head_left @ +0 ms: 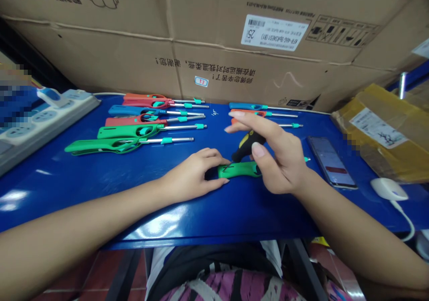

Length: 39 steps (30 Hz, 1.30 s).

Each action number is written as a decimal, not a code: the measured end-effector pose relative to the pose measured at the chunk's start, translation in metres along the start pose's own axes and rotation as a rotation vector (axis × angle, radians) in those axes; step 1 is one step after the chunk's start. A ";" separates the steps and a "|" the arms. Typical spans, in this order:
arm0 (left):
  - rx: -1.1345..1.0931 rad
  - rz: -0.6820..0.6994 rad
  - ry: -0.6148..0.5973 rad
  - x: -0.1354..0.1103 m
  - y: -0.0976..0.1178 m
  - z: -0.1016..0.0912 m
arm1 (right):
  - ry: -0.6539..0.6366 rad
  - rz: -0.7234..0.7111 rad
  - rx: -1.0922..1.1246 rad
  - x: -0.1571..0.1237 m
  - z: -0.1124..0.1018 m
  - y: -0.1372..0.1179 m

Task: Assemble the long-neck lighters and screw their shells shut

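A green long-nosed lighter (239,170) lies flat on the blue table in front of me. My left hand (196,172) grips its handle end, thumb on the near side and fingers on the far side. My right hand (279,153) holds a small screwdriver (248,145) with a black and yellow handle, the index finger stretched out past it. The screwdriver is tilted, its tip at the slot in the green handle. Behind my right hand the lighter's middle is hidden. To the left lies a row of green, red and blue lighters (129,131).
More lighters (246,106) lie behind my right hand. On the right are a phone (331,162), a white plug-like device with a cord (389,189) and a yellow-taped parcel (385,131). A power strip (43,118) stands left; a large cardboard box (208,37) walls off the back.
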<state>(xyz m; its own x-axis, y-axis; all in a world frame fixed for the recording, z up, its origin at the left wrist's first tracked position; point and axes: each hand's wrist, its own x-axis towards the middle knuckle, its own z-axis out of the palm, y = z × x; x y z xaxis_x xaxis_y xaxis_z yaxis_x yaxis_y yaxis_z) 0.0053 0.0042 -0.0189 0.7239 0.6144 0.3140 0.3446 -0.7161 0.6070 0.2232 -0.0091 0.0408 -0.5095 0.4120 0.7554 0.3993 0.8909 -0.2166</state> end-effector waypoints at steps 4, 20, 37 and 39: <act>0.004 0.008 0.008 0.000 0.001 0.000 | 0.029 -0.006 -0.029 -0.001 0.001 -0.001; 0.002 -0.005 -0.007 0.000 0.000 0.000 | 0.058 -0.020 -0.043 -0.002 0.002 0.001; -0.010 -0.009 0.012 0.000 -0.002 0.002 | 0.067 -0.022 -0.009 0.002 -0.003 -0.003; -0.013 -0.002 0.013 0.000 -0.002 0.002 | 0.101 -0.046 -0.066 0.002 -0.002 -0.002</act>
<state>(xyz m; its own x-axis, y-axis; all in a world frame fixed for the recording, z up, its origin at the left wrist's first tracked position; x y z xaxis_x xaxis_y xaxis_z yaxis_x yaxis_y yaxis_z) 0.0058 0.0051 -0.0211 0.7156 0.6199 0.3219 0.3383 -0.7108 0.6167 0.2229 -0.0102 0.0438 -0.4500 0.3468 0.8229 0.4285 0.8924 -0.1418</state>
